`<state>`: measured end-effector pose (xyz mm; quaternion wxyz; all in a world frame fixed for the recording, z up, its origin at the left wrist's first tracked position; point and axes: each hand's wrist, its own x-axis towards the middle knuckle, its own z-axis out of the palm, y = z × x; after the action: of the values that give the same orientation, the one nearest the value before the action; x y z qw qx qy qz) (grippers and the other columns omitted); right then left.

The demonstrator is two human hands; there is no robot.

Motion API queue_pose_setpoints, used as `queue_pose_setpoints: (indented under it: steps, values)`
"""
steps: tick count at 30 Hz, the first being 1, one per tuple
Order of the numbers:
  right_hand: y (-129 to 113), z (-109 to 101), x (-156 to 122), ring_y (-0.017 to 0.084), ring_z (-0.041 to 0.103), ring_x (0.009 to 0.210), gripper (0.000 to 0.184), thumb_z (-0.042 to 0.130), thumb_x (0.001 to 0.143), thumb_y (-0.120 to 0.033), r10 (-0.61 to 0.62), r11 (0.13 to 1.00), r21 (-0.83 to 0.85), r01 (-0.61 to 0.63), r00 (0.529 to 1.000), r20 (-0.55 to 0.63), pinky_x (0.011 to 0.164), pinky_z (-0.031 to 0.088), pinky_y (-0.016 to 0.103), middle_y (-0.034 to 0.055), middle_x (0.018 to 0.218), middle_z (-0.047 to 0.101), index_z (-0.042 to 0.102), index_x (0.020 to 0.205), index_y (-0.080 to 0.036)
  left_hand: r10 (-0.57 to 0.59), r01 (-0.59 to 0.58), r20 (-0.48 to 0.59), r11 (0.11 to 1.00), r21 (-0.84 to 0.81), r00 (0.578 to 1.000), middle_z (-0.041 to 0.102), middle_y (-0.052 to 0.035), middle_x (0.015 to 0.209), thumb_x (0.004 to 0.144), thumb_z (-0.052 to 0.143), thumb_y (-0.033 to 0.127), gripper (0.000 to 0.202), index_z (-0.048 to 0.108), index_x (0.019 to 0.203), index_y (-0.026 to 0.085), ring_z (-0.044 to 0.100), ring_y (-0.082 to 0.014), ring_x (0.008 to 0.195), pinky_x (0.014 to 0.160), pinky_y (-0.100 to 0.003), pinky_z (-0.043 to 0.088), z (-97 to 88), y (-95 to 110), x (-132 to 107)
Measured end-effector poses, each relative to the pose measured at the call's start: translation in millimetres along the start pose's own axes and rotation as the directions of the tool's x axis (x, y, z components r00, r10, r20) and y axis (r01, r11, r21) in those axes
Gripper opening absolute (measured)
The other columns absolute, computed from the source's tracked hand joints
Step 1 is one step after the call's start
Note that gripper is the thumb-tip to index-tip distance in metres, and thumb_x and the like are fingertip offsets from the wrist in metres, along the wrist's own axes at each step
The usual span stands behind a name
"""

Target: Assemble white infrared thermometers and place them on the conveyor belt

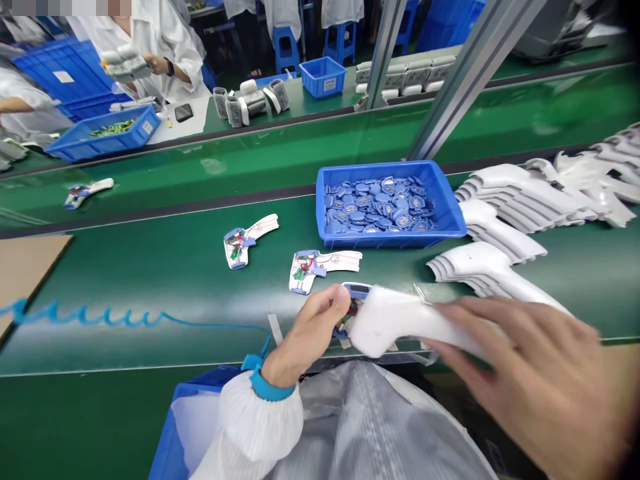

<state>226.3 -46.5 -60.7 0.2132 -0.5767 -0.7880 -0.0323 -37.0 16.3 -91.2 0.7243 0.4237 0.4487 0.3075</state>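
My left hand [310, 330], with a blue strap at its wrist, grips an open thermometer-gun half [356, 291] that shows a circuit board and a blue-framed display. In my right hand [530, 373], blurred and close to the camera, is a white gun-shaped shell half [400, 320], held by its handle. The shell overlaps the open half and hides most of it; I cannot tell whether the two touch. Two more open gun halves with boards and wires, a nearer one [306, 272] and a farther one [239, 247], lie on the green bench to the left.
A blue bin [390, 239] of small blue parts stands behind my hands. Stacked white shells [520, 193] line the right. A coiled blue cord [100, 317] crosses the left bench. A metal post [450, 80] rises beyond the bin. Across the line, a person [150, 47] holds grey-white parts.
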Motion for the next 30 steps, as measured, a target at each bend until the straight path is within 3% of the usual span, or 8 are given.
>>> queue_pose_setpoints:
  steps: [3, 8, 11, 13, 17, 20, 24, 30]
  values:
    - [-36, 10, 20, 0.033, 0.066, 0.1, 0.031, 0.067, 0.095, -0.026, -0.209, 0.973, -0.113, 0.201, 0.976, -0.067, 0.09, 0.04, 0.052, 0.0106, 0.111, 0.074, 0.06, 0.125, -0.022, -0.005, 0.005, 0.016, 1.0, -0.011, 1.0, 0.064, -0.0051, 0.087, 0.093, 0.054, 0.071, 0.061, 0.07, 0.108, 0.014, 0.055, -0.0145, 0.076, 0.065, -0.025, 0.044, -1.1, -4, 0]
    - [-37, 22, 21, 0.031, 0.067, 0.105, 0.031, 0.065, 0.098, -0.031, -0.189, 0.973, -0.142, 0.182, 0.981, -0.034, 0.094, 0.041, 0.052, 0.0092, 0.118, 0.073, 0.06, 0.127, -0.021, 0.02, -0.024, 0.052, 0.997, 0.072, 0.998, 0.066, -0.0046, 0.092, 0.083, 0.077, 0.057, 0.054, 0.068, 0.114, 0.014, 0.057, -0.0153, 0.079, 0.066, -0.024, 0.043, -0.3, 1, -3]
    - [-38, 28, 24, 0.031, 0.065, 0.114, 0.042, 0.054, 0.103, -0.044, -0.07, 0.991, 0.115, 0.065, 0.997, 0.038, 0.093, 0.048, 0.049, 0.0116, 0.13, 0.068, 0.053, 0.139, -0.021, 0.089, -0.098, 0.053, 0.973, 0.21, 0.995, 0.067, -0.0033, 0.09, 0.088, 0.074, 0.049, 0.041, 0.07, 0.11, 0.015, 0.057, -0.0153, 0.078, 0.067, -0.026, 0.043, 4.5, 6, -4]
    - [-45, 31, 36, 0.024, 0.068, 0.105, 0.044, 0.046, 0.105, -0.047, 0.02, 0.92, 0.386, -0.061, 0.994, 0.109, 0.082, 0.054, 0.038, 0.0105, 0.123, 0.069, 0.051, 0.141, -0.022, 0.163, -0.169, 0.047, 0.937, 0.305, 0.986, 0.069, -0.0034, 0.095, 0.087, 0.076, 0.045, 0.039, 0.069, 0.113, 0.017, 0.06, -0.017, 0.082, 0.071, -0.028, 0.044, 7.8, 8, -5]
    - [-69, 43, 71, 0.015, 0.062, 0.072, 0.036, 0.05, 0.102, -0.052, 0.169, 0.796, 0.557, -0.235, 0.971, 0.168, 0.062, 0.047, 0.027, 0.0027, 0.084, 0.065, 0.071, 0.094, -0.023, 0.22, -0.21, 0.02, 0.894, 0.397, 0.975, 0.072, -0.0038, 0.101, 0.08, 0.081, 0.038, 0.043, 0.064, 0.114, 0.018, 0.065, -0.0199, 0.085, 0.069, -0.029, 0.047, 9.7, 9, -5]
    - [-88, 57, 92, 0.013, 0.051, 0.058, 0.051, 0.053, 0.1, -0.053, 0.2, 0.878, 0.43, -0.209, 0.978, 0.065, 0.056, 0.034, 0.029, 0.0, 0.063, 0.055, 0.052, 0.061, -0.021, 0.244, -0.242, 0.075, 0.783, 0.572, 0.967, 0.073, -0.0049, 0.087, 0.084, 0.07, 0.029, 0.022, 0.067, 0.102, 0.017, 0.066, -0.0204, 0.075, 0.064, -0.03, 0.044, 9.2, 6, -6]
    - [-100, 65, 105, 0.011, 0.041, 0.049, 0.054, 0.048, 0.102, -0.038, 0.142, 0.929, 0.358, -0.092, 0.983, -0.116, 0.055, 0.027, 0.031, -0.0015, 0.051, 0.043, 0.034, 0.053, -0.022, 0.331, -0.186, -0.004, 0.538, 0.822, 0.944, 0.073, -0.0122, 0.08, 0.081, 0.064, 0.025, 0.027, 0.066, 0.104, 0.013, 0.067, -0.0279, 0.068, 0.062, -0.037, 0.044, 8.9, 7, -6]
    - [-99, 59, 108, 0.012, 0.04, 0.05, 0.053, 0.049, 0.102, -0.039, 0.245, 0.911, 0.378, -0.162, 0.952, -0.182, 0.054, 0.028, 0.033, -0.0009, 0.051, 0.044, 0.04, 0.052, -0.024, 0.304, -0.296, 0.115, 0.661, 0.689, 0.946, 0.075, -0.0115, 0.096, 0.092, 0.061, 0.038, 0.029, 0.061, 0.109, 0.015, 0.072, -0.0284, 0.081, 0.065, -0.035, 0.05, 0.3, 12, -7]
